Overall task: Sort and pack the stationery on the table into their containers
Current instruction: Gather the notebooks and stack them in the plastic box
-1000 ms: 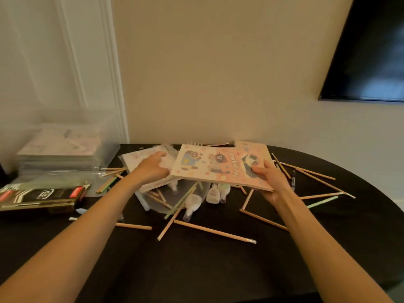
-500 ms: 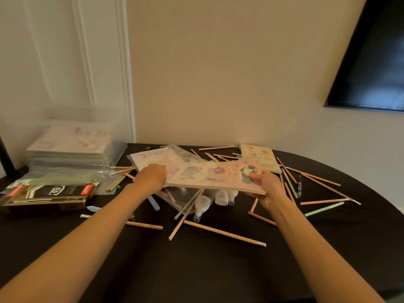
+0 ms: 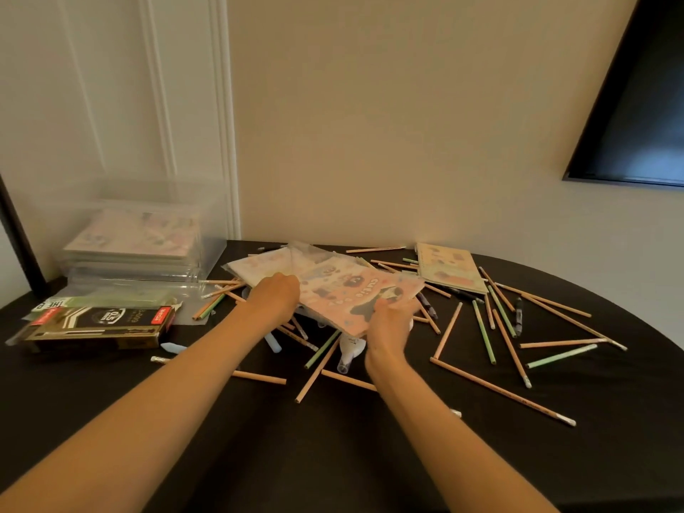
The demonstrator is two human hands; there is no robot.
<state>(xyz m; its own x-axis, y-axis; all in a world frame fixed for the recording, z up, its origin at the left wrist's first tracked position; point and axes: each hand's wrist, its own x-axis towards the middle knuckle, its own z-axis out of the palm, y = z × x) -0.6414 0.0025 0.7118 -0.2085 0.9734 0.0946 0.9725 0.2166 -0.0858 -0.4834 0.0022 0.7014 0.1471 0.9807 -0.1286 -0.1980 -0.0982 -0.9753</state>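
Pink notebook is hovering just over the pencils mid-surface; we're gripping it w/ left hand at its left edge, right hand at near corner. Prob. light, stiffish, slick, so we're favouring the edges.

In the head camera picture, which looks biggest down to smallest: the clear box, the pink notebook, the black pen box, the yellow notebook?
1. clear box
2. pink notebook and black pen box: they look about alike, so I won't rank them
3. yellow notebook, though it lies farther back
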